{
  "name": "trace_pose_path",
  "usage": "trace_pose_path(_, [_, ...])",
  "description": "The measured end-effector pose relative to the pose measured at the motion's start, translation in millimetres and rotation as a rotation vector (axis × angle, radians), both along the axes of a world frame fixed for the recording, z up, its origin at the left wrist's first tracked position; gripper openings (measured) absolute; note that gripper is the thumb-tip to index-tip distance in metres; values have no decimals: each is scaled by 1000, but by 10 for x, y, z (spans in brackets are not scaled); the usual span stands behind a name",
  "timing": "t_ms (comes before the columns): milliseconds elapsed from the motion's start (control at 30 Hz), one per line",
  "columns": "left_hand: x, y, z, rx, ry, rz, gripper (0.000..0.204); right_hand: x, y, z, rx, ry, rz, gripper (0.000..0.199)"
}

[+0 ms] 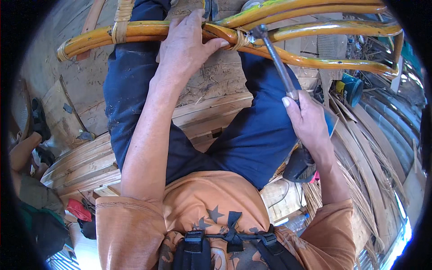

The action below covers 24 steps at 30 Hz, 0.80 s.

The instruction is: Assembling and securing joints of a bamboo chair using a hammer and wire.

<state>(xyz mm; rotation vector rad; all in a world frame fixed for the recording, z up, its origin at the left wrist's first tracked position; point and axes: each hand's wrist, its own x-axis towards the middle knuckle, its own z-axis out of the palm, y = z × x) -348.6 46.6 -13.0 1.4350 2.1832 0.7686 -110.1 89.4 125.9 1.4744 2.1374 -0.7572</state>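
The left hand [180, 47] is clamped on the varnished cane frame [310, 29], its fingers laid over the poles and its thumb spread rightward along the near edge. The frame lies across both legs of the dark blue trousers [135, 85], running out to either side of this grip. Just right of the thumb, a pale strip binding [243, 40] wraps the poles where they branch; left of the hand, another wrapping [119, 32] circles them, and a third [62, 50] sits at the far left end.

The right hand is closed around a hammer [279, 64], thumb along the shaft. Beyond that grip the metal head is at the branching binding; whether they touch, I cannot tell. To the right of the right hand [308, 119] stands a dark bucket [353, 90]. Well left of the left hand is another person's leg [24, 153].
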Motion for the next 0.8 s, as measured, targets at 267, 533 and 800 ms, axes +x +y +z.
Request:
trace_pose_path(267, [0, -5, -19, -16, -16, -27, 65, -129, -77, 172, 50, 283, -67, 26])
trace_pose_path(533, [3, 5, -28, 11, 18, -14, 67, 7, -14, -3, 99, 185, 45, 25])
trace_pose_path(800, [13, 1, -14, -1, -2, -20, 66, -36, 11, 41, 47, 190, 7, 25])
